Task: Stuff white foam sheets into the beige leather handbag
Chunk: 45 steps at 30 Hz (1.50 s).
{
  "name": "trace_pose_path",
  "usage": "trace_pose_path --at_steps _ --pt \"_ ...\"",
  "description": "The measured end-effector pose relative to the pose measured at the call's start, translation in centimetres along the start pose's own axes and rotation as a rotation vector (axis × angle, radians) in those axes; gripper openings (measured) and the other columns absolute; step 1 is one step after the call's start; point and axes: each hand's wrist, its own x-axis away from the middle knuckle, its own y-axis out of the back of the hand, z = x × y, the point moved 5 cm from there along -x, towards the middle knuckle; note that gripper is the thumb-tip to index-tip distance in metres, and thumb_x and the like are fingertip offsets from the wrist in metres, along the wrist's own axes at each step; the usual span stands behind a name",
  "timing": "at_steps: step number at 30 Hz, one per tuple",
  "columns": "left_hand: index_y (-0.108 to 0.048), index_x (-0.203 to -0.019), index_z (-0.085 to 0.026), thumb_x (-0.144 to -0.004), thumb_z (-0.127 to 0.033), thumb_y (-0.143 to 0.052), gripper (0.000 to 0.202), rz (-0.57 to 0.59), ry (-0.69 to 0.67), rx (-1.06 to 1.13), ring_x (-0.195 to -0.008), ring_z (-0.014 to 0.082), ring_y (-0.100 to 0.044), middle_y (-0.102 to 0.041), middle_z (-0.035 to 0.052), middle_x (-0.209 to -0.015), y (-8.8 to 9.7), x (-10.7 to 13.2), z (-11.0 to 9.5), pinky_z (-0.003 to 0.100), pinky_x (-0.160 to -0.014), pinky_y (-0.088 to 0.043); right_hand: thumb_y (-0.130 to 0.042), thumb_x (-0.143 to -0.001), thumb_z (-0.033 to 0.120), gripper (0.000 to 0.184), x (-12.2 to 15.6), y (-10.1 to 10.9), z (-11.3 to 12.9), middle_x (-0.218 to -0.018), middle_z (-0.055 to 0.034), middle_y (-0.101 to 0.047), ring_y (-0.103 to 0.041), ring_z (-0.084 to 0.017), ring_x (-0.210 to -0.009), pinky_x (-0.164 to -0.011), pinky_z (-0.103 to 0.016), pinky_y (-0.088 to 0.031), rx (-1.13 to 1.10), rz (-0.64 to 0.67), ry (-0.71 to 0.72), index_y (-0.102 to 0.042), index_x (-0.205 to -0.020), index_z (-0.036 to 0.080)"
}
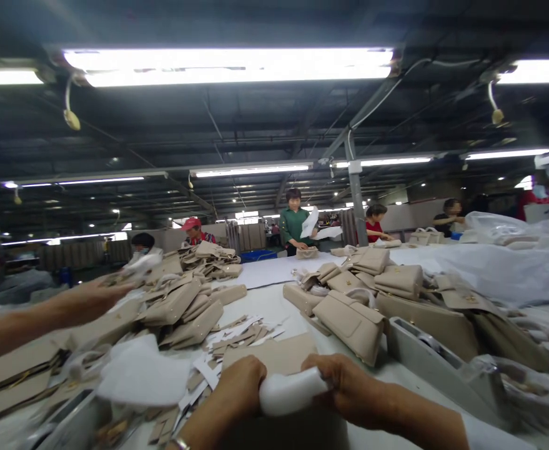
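At the bottom centre of the frame, the person's left hand [239, 384] and right hand [342, 381] both close around a roll of white foam sheet [290, 390], one at each end, just above a flat beige bag panel [274, 353] on the white worktable [274, 306]. Another person's arm [44, 315] reaches in from the left edge over a heap of beige handbags [185, 300]. More beige handbags [353, 322] are stacked right of centre. Workers [294, 225] stand at the far end, mid-frame
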Motion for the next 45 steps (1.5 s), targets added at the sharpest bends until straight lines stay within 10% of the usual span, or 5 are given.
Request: trace_pose_path --at_steps 5,15,24,36,45 --pt "-0.064 -0.063 -0.019 -0.053 -0.017 -0.056 0.012 0.113 -0.004 0.086 -0.064 0.0188 -0.058 -0.063 0.0017 -0.065 0.2 0.6 0.1 0.025 -0.051 -0.031 -0.066 -0.050 0.014 0.029 -1.8 -0.7 -1.3 -0.067 0.0047 -0.055 -0.048 -0.010 -0.059 -0.054 -0.018 -0.039 -0.359 0.276 -0.170 -0.053 -0.075 0.016" --pt "-0.066 -0.071 -0.021 -0.063 -0.020 -0.052 0.016 -0.132 0.041 0.002 -0.072 0.0179 -0.058 -0.068 0.0020 -0.077 -1.7 0.3 1.9 0.026 -0.059 -0.034 -0.080 -0.038 0.027 0.042 -5.1 0.2 -0.5 -0.065 0.0035 -0.058 -0.049 -0.009 -0.055 -0.050 -0.018 -0.043 -0.287 0.493 -0.268 -0.058 -0.071 0.014" --pt "-0.067 -0.075 -0.023 -0.060 -0.027 -0.058 0.017 0.005 -0.119 0.079 -0.073 0.0226 -0.062 -0.070 0.0034 -0.079 -0.8 0.6 0.9 0.027 -0.057 -0.033 -0.081 -0.041 0.017 0.062 -4.0 -0.2 0.4 -0.087 0.0031 -0.062 -0.054 -0.012 -0.072 -0.056 -0.016 -0.041 -0.147 0.240 -0.111 -0.061 -0.100 0.020" --pt "-0.065 -0.071 -0.021 -0.062 -0.022 -0.055 0.013 -0.132 0.080 0.193 -0.074 0.0167 -0.059 -0.068 0.0009 -0.076 -1.7 0.1 1.7 0.024 -0.057 -0.031 -0.085 -0.043 0.028 0.049 -3.0 -2.9 -1.7 -0.068 0.0014 -0.060 -0.048 -0.007 -0.056 -0.054 -0.017 -0.043 -0.525 0.410 -0.152 -0.069 -0.086 0.011" --pt "-0.064 -0.070 -0.021 -0.065 -0.022 -0.053 0.013 -0.099 0.050 0.206 -0.073 0.0163 -0.059 -0.068 0.0003 -0.074 -0.2 1.4 0.3 0.024 -0.058 -0.030 -0.063 -0.063 0.024 0.029 -4.4 -1.3 3.6 -0.081 -0.0078 -0.069 -0.063 -0.023 -0.075 -0.064 -0.028 -0.045 0.664 0.261 -0.097 -0.069 -0.089 0.014"
